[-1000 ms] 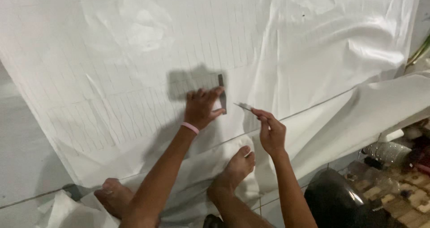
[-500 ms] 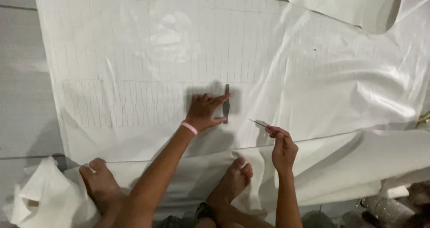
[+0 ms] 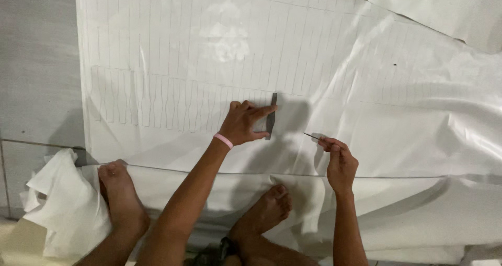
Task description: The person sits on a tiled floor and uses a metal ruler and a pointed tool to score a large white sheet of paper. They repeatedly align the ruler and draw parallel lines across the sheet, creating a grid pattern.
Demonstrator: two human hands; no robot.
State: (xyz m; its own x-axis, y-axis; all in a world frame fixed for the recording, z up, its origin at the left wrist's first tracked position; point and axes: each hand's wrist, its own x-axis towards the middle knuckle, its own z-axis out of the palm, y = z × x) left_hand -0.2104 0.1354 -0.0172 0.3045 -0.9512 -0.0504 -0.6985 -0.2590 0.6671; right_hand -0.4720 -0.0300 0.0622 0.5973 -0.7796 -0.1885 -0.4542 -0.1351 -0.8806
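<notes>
A large white sheet lies spread over the floor, marked with rows of thin traced outlines. My left hand, with a pink band at the wrist, presses a narrow grey template strip flat on the sheet at the end of a traced row. My right hand hovers just right of it, pinching a thin pointed marking tool whose tip is off the strip, a little to its right.
Both my bare feet rest on the sheet's near edge. Grey floor tiles show at the left. A crumpled fold of white material lies at the lower left, and more white sheet overlaps at the upper right.
The view has swung left and down, so the clutter at the right is out of sight. My left hand still holds the strip; my right hand has drawn slightly away from it.
</notes>
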